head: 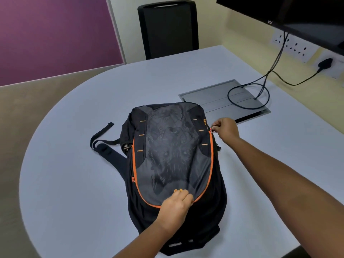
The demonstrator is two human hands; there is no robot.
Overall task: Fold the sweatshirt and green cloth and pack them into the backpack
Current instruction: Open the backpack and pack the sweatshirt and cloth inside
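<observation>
A black and grey backpack (171, 151) with an orange zipper line lies flat on the pale table (74, 183), its front panel facing up. My left hand (176, 205) grips the front panel near the zipper at the near end of the bag. My right hand (226, 128) pinches the zipper pull (211, 129) at the bag's right side, near its far end. The zipper line looks closed along its length. No sweatshirt or green cloth is visible.
A grey cable box lid (223, 97) is set in the table behind the bag, with black cables (260, 86) running up to a monitor (297, 15) and wall sockets (296, 45). A black chair (167, 28) stands at the far edge. The backpack's straps (106, 144) spread to the left.
</observation>
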